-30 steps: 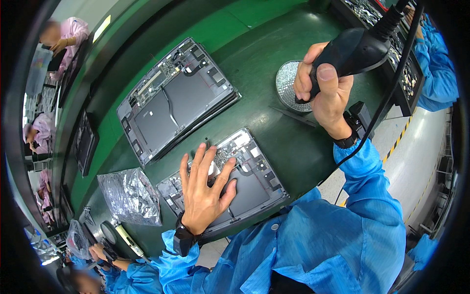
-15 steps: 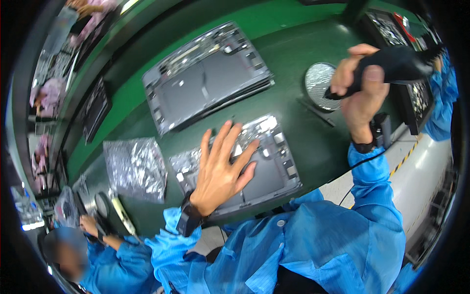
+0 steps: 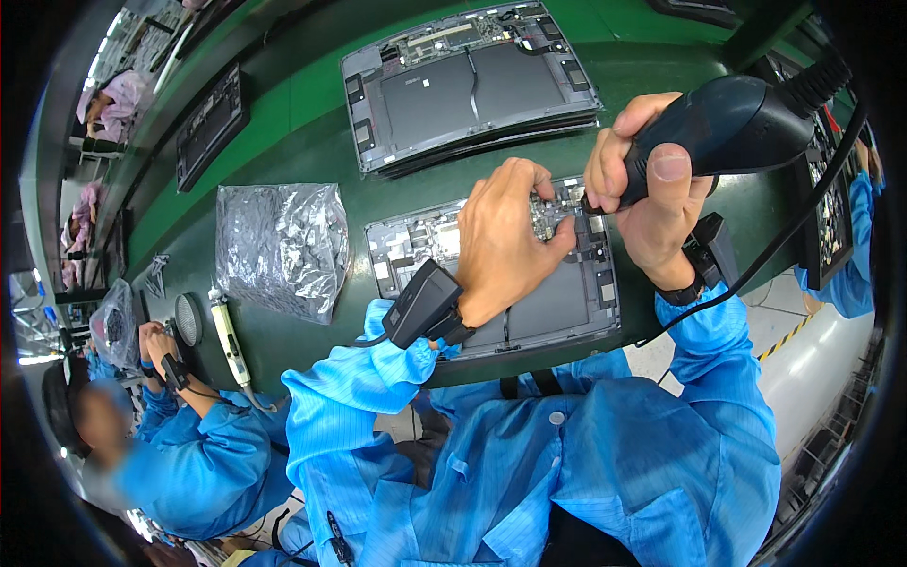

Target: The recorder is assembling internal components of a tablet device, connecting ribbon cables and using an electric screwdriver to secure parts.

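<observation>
Mid-frame, I have the left hand (image 3: 503, 238) half-spread over a laptop (image 3: 559, 295); upper right, the right hand (image 3: 654, 210) grips a tool (image 3: 726, 121).

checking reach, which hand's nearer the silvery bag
Left. The left hand is over the laptop base, right of the silvery bag; the right hand, gripping the black tool, is farther right.

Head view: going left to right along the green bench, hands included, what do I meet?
Clear plastic bag → round grey disc → silvery plastic bag → open laptop base with the left hand over it → right hand gripping a black handheld tool → dark tray of small parts.
</observation>
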A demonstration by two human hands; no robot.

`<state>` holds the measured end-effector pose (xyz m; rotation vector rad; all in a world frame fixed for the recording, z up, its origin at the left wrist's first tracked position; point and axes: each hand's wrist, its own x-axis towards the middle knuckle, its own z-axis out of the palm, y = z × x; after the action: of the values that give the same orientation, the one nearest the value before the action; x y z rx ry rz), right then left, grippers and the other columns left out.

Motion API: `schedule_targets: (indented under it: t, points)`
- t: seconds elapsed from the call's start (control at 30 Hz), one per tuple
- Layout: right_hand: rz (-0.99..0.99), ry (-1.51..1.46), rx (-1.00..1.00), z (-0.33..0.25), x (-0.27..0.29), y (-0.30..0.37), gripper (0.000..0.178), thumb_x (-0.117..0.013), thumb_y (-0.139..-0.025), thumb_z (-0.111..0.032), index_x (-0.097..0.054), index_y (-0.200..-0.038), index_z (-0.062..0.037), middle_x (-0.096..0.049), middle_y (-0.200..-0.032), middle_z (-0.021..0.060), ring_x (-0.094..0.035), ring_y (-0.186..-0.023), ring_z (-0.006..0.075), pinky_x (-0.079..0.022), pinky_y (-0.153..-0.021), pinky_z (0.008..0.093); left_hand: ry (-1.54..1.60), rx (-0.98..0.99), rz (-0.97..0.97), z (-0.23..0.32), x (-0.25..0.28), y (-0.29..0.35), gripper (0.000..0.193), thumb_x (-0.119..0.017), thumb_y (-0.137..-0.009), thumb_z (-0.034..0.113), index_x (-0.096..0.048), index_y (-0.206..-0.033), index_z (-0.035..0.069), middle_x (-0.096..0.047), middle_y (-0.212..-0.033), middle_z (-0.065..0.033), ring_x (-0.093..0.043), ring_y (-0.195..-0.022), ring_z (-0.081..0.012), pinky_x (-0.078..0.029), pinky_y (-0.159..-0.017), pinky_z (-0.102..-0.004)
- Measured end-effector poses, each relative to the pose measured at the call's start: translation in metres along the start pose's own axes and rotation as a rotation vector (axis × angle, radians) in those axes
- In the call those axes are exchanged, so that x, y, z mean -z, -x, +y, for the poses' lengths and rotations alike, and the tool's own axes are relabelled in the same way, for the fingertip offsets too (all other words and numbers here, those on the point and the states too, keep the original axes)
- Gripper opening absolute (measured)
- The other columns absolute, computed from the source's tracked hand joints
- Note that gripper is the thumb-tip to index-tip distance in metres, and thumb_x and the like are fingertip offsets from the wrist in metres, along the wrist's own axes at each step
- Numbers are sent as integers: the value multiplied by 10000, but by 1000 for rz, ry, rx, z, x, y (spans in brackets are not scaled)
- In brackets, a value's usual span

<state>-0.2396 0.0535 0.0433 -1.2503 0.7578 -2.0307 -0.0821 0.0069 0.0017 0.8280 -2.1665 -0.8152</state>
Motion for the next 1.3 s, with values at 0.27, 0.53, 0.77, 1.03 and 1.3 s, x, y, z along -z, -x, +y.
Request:
schedule_targets:
  t: [0.27, 0.53, 0.77, 1.03, 1.3]
  points:
    - [-9, 24, 4, 3, -2, 1, 420, -702, -1078, -345, -596, -1177, 49, -600, -692, 42, -517, -543, 87, -420, -504, 252, 0, 7, 17, 1, -1, 3, 428, -890, -720, 53, -583, -1019, 47, -716, -1008, -127, -729, -1031, -392, -563, -856, -472]
    - [-9, 57, 8, 4, 0, 4, 420, -689, -1082, -352, -598, -1175, 47, -590, -681, 45, -519, -539, 95, -422, -503, 255, 26, 25, 37, 1, -5, 4, 413, -888, -717, 52, -581, -993, 48, -713, -1000, -123, -729, -1031, -393, -563, -870, -474]
    - [-55, 90, 33, 7, -4, 6, 425, -725, -1059, -343, -590, -1177, 42, -595, -715, 51, -519, -553, 100, -425, -515, 257, 22, 19, 45, 1, -4, 3, 406, -887, -715, 73, -588, -991, 59, -698, -978, -108, -710, -972, -395, -550, -835, -489]
    - [-42, 78, -17, 6, -8, 8, 357, -726, -1058, -299, -577, -1116, 20, -573, -700, 41, -488, -542, 98, -410, -507, 265, 22, 27, 50, 0, -4, 5, 410, -883, -717, 77, -596, -1009, 72, -661, -960, -97, -680, -925, -412, -527, -782, -504]
    - [-48, 119, -27, 6, -9, 6, 345, -716, -1066, -293, -580, -1077, 23, -565, -673, 36, -485, -529, 97, -404, -502, 266, 23, -14, 60, -1, -5, 5, 412, -873, -724, 72, -594, -1027, 76, -654, -971, -108, -669, -904, -418, -521, -762, -511]
